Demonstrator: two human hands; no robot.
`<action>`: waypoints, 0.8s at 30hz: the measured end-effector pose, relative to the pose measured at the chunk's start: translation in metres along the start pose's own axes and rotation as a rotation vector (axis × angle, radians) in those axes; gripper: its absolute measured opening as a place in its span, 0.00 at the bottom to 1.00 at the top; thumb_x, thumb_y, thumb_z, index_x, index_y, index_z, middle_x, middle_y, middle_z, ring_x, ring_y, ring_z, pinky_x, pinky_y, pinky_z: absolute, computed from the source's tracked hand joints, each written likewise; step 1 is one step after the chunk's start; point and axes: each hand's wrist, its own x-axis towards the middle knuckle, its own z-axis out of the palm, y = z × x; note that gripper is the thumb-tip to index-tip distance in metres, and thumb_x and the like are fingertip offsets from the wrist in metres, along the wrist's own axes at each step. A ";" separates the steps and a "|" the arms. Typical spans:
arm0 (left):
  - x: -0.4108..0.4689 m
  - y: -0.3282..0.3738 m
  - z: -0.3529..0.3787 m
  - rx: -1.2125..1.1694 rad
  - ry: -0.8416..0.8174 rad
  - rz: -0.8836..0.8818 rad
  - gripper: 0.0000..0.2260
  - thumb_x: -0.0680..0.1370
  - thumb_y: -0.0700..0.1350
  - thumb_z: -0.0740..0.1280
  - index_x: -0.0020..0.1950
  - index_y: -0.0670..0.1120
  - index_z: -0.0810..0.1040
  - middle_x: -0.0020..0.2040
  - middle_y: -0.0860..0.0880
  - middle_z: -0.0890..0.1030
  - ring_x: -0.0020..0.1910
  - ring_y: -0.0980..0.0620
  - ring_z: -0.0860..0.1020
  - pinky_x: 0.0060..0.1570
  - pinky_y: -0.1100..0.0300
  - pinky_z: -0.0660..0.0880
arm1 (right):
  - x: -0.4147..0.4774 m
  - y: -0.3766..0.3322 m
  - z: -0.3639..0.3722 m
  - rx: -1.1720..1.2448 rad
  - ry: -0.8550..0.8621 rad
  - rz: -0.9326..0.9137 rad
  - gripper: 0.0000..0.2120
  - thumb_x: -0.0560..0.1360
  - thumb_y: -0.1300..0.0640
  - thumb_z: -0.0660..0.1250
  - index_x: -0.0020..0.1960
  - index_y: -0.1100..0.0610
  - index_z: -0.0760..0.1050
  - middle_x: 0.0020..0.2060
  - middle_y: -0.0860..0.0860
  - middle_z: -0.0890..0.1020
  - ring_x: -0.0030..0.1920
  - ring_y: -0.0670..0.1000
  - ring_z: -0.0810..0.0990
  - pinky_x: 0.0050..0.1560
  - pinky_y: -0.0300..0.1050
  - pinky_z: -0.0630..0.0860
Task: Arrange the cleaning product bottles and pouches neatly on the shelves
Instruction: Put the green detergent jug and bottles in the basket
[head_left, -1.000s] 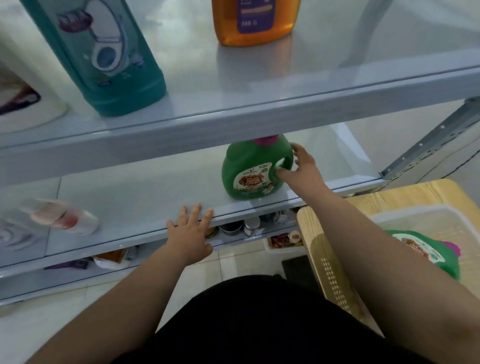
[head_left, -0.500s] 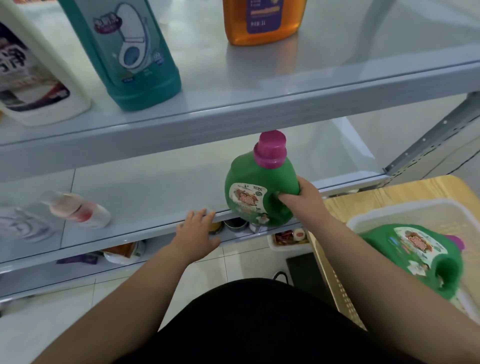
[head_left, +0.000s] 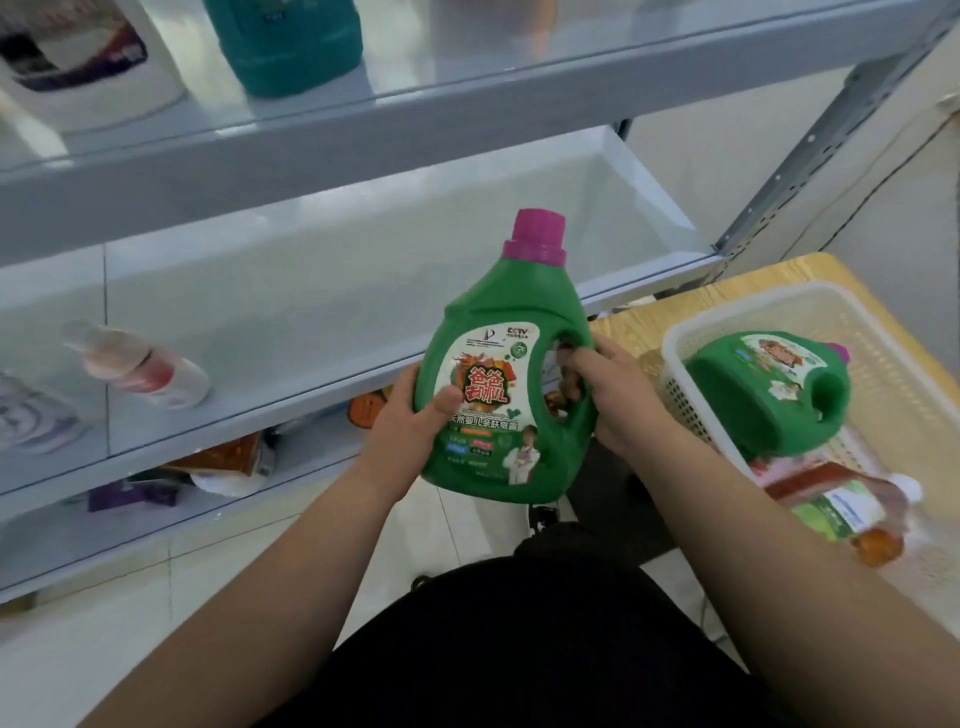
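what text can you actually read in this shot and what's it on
"CCTV": top right of the label on the held green bottle.
"爸爸去哪儿": big red and yellow characters mid-label, same bottle.
"天然婴儿亲肤皂液": line beneath them; last characters less sure.
Too blurred or small: that label's fine print, the second green bottle in the basket, the pouch, the white bottle and teal bottle on the top shelf.

One head-worn wide-angle camera looks forward and down. It faces the shelf unit (head_left: 363, 119) from near its front edge.
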 end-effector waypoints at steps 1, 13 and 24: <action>-0.003 -0.002 0.003 -0.058 0.026 -0.021 0.38 0.65 0.69 0.76 0.69 0.52 0.73 0.58 0.48 0.85 0.54 0.43 0.85 0.55 0.42 0.81 | -0.006 -0.001 0.001 0.041 -0.005 0.013 0.04 0.81 0.60 0.64 0.50 0.59 0.77 0.39 0.61 0.82 0.39 0.61 0.81 0.45 0.51 0.80; -0.060 -0.003 0.099 -0.773 -0.168 -0.558 0.24 0.84 0.58 0.58 0.64 0.38 0.79 0.51 0.38 0.84 0.43 0.40 0.85 0.41 0.47 0.82 | -0.044 0.030 -0.015 0.326 -0.359 0.157 0.33 0.82 0.31 0.52 0.68 0.54 0.79 0.54 0.69 0.70 0.53 0.67 0.66 0.64 0.61 0.60; -0.099 -0.008 0.131 -0.589 0.131 -0.309 0.26 0.80 0.64 0.60 0.62 0.43 0.82 0.55 0.41 0.85 0.51 0.44 0.83 0.51 0.52 0.81 | -0.028 0.053 -0.090 0.194 -0.275 0.224 0.32 0.71 0.45 0.76 0.69 0.57 0.69 0.61 0.62 0.82 0.56 0.60 0.85 0.56 0.59 0.82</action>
